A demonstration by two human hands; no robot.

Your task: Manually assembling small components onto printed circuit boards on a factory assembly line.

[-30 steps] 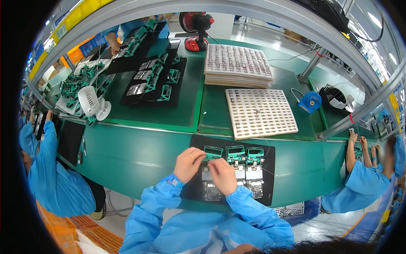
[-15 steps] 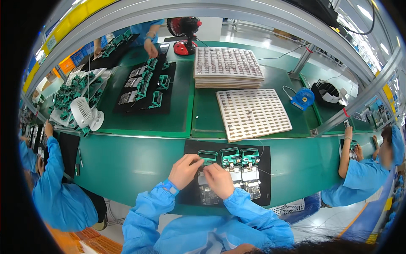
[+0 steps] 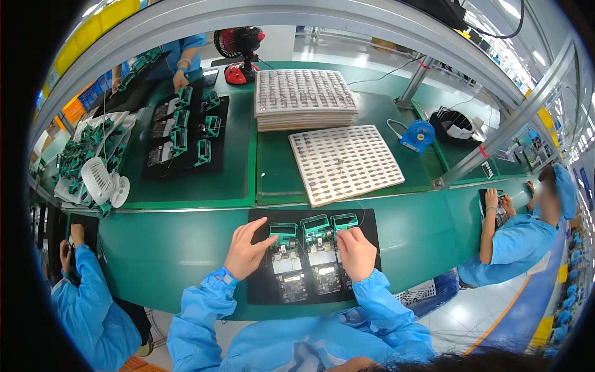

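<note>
On a black mat (image 3: pixel 260 288) in front of me lie three circuit boards side by side, each with a green plastic frame at its far end. My left hand (image 3: pixel 246 249) is beside the left green frame (image 3: pixel 283 229), its thumb and fingers spread and its thumb tip close to that frame. The left circuit board (image 3: pixel 287 266) and the middle circuit board (image 3: pixel 324 257) are in plain sight, below the middle green frame (image 3: pixel 315 224). Bent over the right board, my right hand (image 3: pixel 357 253) has its fingertips pinched just below the right green frame (image 3: pixel 344 221). It hides most of that board and whatever the fingers hold.
Behind the mat lies a white tray with rows of slots (image 3: pixel 347 164), near a stack of filled trays (image 3: pixel 304 93). A blue fan (image 3: pixel 418 136), a white fan (image 3: pixel 104 183) and a pile of green frames (image 3: pixel 87 152) stand around. Co-workers sit at both sides.
My right hand has moved from the left board to the right one. My left hand has let go of the left green frame and spread its fingers. The whole view has shifted slightly.
</note>
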